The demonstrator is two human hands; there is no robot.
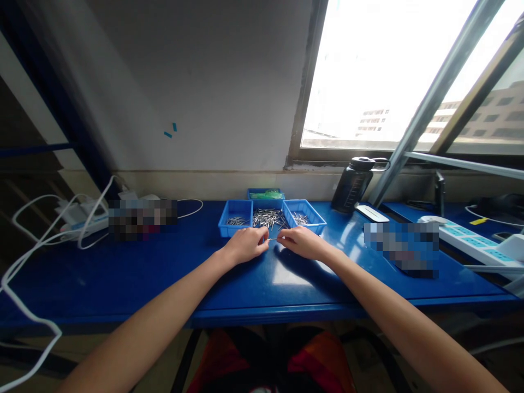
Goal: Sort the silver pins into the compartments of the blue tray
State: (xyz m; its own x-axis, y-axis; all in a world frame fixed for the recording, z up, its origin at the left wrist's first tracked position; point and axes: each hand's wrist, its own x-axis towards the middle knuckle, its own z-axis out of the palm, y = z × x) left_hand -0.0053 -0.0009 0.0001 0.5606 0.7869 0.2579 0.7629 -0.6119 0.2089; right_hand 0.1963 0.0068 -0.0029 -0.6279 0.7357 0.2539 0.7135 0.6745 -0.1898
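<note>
In the head view, a loose pile of thin, silvery metal pieces (269,217) lay on a glossy blue desk (164,278). Just in front of the pile, the left hand (246,245) and the right hand (302,242) faced each other, slightly apart. One thin, straight, light-coloured piece (273,239) spanned the gap between them, its ends pinched in the closed fingertips of each hand.

Immediately left of the pile was a blue rectangular plastic tray (226,231) holding some similar metal pieces; immediately right of it stood a second blue plastic tray (316,227), also holding a few. Behind the pile sat a small blue tray (250,192) with bright green, thin contents (268,195), too small to make out. Farther right of the pile, towards the wall, a black bottle with a looped lid (352,186) leaned in the view, with a flat white rounded object (371,213) near its base.
</note>
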